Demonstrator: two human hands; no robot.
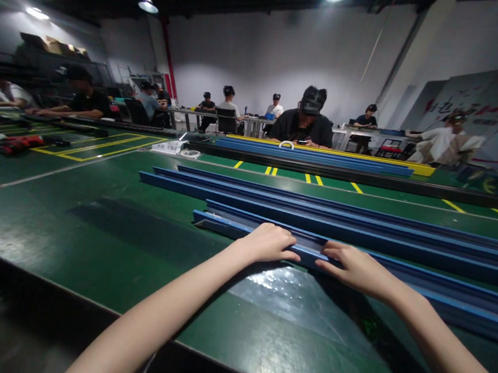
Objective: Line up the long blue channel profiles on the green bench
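Note:
A long blue U-shaped channel (222,226) lies across the green table, open side up, running off to the right. My left hand (270,242) is closed over its near wall, with the fingers inside the channel and the thumb on the outer face. A short way to the right, my right hand (350,265) pinches the same wall, its fingertips over the edge and thumb outside. Just behind lies another set of blue channels (274,201), parallel to the first. A clear, shiny plastic film (281,300) is spread on the table beneath my wrists.
Farther back are a black bar (322,171), more blue strips (314,156) and a yellow bar (420,169). A red and black tool (19,144) lies at left. A white item (168,146) sits mid-table. A person (307,121) in black sits opposite; several others work behind.

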